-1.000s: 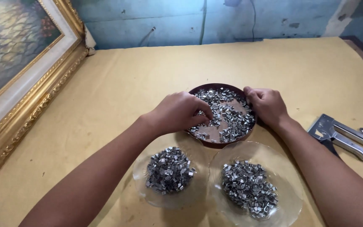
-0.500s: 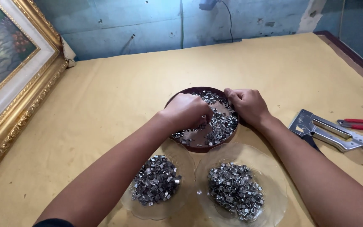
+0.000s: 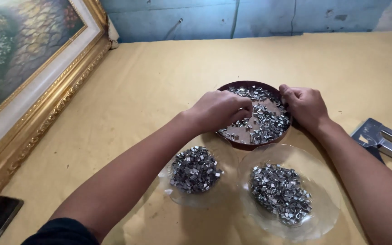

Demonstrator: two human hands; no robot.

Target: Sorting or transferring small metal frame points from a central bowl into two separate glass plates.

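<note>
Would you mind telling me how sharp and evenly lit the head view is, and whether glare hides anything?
Head view: soft, even light, faint shadows under the hands; left hand and right hand sharp, no motion blur; small glints on the metal clips in the brown dish; mild sheen on the clear glass plates, nothing hidden; frame edges slightly bowed.

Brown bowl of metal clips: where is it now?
Head view, centre-right on the table: the brown bowl sits beyond two clear glass dishes, with the left hand in it and the right hand on its rim.
</note>
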